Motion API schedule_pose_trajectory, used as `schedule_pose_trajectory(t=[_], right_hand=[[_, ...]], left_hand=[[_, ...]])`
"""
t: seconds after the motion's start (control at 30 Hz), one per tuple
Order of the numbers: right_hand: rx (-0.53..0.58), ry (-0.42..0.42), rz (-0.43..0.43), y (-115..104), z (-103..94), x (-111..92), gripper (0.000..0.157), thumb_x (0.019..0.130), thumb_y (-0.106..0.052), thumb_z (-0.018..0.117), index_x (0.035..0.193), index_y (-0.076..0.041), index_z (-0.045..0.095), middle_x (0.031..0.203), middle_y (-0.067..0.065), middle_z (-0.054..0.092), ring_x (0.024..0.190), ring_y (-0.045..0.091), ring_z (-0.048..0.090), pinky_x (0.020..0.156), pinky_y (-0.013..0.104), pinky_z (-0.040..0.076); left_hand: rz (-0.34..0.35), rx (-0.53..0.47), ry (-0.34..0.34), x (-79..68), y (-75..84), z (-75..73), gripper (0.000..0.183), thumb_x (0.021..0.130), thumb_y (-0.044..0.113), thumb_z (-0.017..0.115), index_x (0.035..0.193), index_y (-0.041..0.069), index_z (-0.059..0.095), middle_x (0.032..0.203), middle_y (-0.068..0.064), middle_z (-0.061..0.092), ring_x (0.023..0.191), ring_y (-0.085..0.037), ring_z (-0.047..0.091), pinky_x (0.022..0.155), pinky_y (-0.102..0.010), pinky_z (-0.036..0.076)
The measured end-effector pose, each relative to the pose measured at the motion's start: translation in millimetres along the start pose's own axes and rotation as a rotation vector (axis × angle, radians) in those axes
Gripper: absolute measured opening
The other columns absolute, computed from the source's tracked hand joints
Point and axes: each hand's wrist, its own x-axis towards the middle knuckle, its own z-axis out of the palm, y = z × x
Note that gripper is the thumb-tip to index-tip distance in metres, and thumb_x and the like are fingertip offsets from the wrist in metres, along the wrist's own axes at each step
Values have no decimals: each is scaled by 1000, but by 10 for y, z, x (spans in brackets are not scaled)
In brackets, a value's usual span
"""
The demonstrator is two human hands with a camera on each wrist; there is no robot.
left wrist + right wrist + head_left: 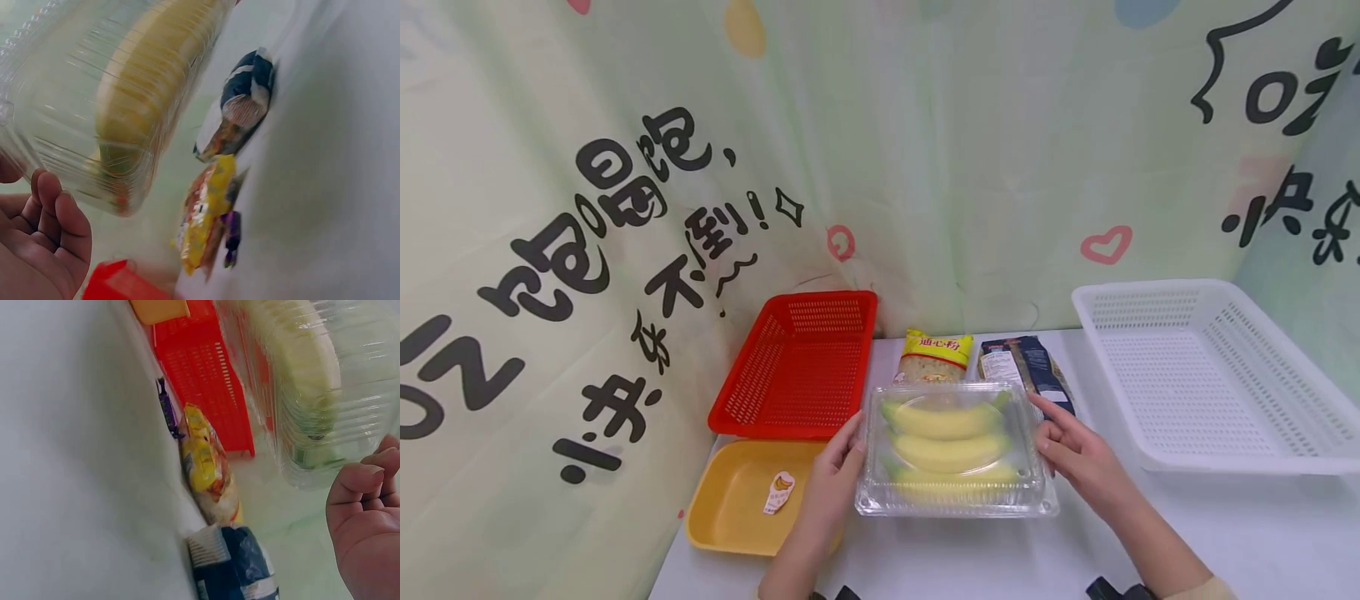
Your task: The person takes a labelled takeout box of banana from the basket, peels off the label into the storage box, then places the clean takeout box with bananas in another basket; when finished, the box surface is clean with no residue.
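A clear plastic clamshell box (951,504) with several bananas (951,452) inside is held level above the white table, its lid down. My left hand (833,475) grips the box's left edge, and in the left wrist view the fingers of that hand (47,244) curl at its rim. On the opposite side my right hand (1078,458) holds the right edge, index finger stretched along the corner. The right wrist view has this hand (369,519) with bent fingers against the rim. Behind the box stand a yellow-topped pasta bag (934,354) and a navy bag (1037,371).
To the left, a red basket (790,383) stands behind a yellow tray (722,492) with a banana-printed paper tag (779,492) in it. A large white basket (1202,408) occupies the right side. Near the pasta bag lies a small purple-wrapped item (232,239). A printed curtain (985,167) hangs behind the table.
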Motion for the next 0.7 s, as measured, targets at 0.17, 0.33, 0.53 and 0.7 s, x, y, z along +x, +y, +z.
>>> schedule_pose_trajectory(t=[0.17,0.33,0.53,0.7], right_hand=[[-118,46,100,-71,114,128,61,102,-11,51,155,0,23,84,-7,56,68,8,54,71,18,52],[-117,54,111,-119,220,291,61,102,-14,53,155,-4,25,84,-5,55,68,9,53,71,19,52],[-87,52,135,-151,329,486,63,101,-17,54,156,-7,25,83,-7,54,69,6,51,66,20,49],[-62,53,147,-120,420,650,64,100,-19,57,156,-10,27,82,-7,53,66,8,49,62,19,46]], left_hand=[[76,20,9,84,95,-156,41,101,28,55,142,33,53,108,-5,62,94,-17,58,79,-20,54],[97,47,36,175,162,-297,40,100,28,56,139,35,56,100,-6,60,88,-17,58,75,-22,55],[83,86,72,266,203,-453,40,100,29,55,140,33,56,131,-5,64,102,-20,64,88,-32,57],[52,108,110,331,250,-579,39,100,32,54,139,36,56,138,-1,61,108,-23,62,91,-37,57]])
